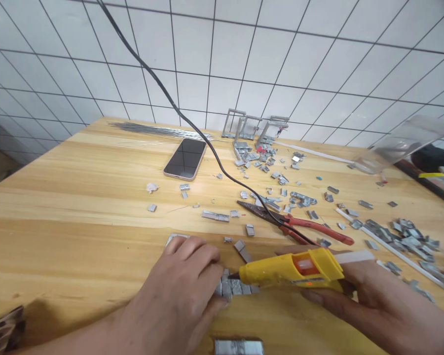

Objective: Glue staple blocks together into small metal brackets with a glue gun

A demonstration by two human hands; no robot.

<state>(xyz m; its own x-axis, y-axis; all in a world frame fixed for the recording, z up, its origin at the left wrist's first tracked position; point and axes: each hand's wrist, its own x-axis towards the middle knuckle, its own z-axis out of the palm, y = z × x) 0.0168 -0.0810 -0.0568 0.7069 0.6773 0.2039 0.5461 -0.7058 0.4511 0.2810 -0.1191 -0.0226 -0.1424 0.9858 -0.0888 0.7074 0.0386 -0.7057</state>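
Observation:
My right hand is wrapped round a yellow hot glue gun, with a white glue stick coming out of its back end. The dark nozzle points left and is at a short row of small grey metal pieces; whether it touches them I cannot tell. My left hand has its fingers bent down over the left end of that row and holds it against the table. A flat grey piece shows beyond my left knuckles. Nearer to me lies another grey metal block.
Red-handled pliers lie past the glue gun, crossed by a black cord. A phone, thin metal rods and small metal frames are farther back. Metal scraps and a clear container are on the right.

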